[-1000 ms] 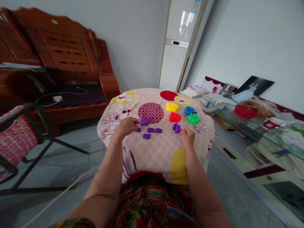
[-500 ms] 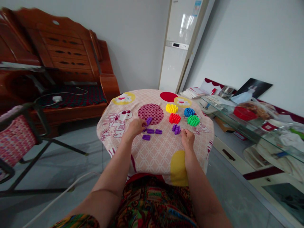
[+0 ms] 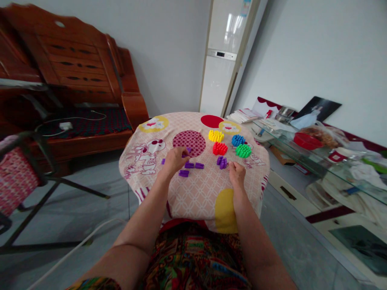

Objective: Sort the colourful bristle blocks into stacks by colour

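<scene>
My left hand [image 3: 176, 161] is over the left-middle of the table, thumb and fingers closed in a pinch. A small purple plastic piece [image 3: 188, 150] shows at its fingertips; whether it is gripped or lies behind them is unclear. Several like purple pieces, long and split at one end, lie near it, including one piece [image 3: 199, 165] to its right and a pair [image 3: 184, 173] below. My right hand [image 3: 237, 174] rests on the cloth, fingers curled together, just right of a cluster of upright purple pieces [image 3: 221, 162]. What those fingers hold, if anything, is hidden.
Beyond the purple cluster stand red [image 3: 219, 148], yellow [image 3: 216, 135], blue [image 3: 238, 140] and green [image 3: 243, 151] clusters. A patterned cloth [image 3: 196, 197] covers the round table. A cluttered glass-topped cabinet [image 3: 326, 161] stands right, a wooden bench [image 3: 72, 80] left.
My left hand has lifted slightly from among the purple pieces, uncovering one at its left. My right hand stays beside the purple cluster. The view has shifted a little.
</scene>
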Available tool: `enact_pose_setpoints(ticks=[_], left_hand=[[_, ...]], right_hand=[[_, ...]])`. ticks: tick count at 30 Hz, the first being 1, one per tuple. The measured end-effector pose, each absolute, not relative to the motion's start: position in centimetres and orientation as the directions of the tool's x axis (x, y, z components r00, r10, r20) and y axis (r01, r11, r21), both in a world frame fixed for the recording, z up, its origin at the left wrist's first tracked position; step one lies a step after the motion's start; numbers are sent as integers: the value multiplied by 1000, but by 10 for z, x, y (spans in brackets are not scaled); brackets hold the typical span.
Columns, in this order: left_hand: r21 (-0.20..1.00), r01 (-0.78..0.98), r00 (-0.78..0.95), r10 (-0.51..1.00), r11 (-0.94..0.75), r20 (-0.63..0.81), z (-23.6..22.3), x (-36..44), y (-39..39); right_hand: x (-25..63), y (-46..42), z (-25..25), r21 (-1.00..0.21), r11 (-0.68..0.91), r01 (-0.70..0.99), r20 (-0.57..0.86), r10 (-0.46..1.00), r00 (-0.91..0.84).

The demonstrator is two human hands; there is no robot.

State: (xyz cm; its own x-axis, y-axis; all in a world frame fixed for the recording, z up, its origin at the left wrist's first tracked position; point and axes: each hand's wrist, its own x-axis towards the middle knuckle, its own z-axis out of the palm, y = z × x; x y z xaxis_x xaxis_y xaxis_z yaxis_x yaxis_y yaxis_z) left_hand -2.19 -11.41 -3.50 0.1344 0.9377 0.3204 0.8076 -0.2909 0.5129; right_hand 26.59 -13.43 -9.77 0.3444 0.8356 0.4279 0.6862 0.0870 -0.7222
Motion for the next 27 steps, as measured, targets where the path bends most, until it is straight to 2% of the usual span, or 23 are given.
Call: enact_pose_setpoints(ticks=[3, 9, 13, 20, 27], left_hand=[[578, 727, 218, 922, -372, 320, -29, 12, -116], [570, 709, 332, 910, -415, 249, -41, 79, -114], [588, 699, 342, 912, -407, 225, -56, 88, -115], [709, 594, 319, 921, -379, 224, -66, 87, -115], [718, 589, 263, 928, -370, 263, -71, 104, -112]], right_hand=[[265, -135, -97, -726, 76, 684, 418, 837, 352], [265, -137, -94, -722, 96, 685, 433, 836, 338], [265, -138, -94, -709, 96, 699, 432, 843, 322], [265, -137, -96, -694, 97, 714, 450, 832, 324], [266, -137, -96, -697, 103, 709, 444, 839, 315]])
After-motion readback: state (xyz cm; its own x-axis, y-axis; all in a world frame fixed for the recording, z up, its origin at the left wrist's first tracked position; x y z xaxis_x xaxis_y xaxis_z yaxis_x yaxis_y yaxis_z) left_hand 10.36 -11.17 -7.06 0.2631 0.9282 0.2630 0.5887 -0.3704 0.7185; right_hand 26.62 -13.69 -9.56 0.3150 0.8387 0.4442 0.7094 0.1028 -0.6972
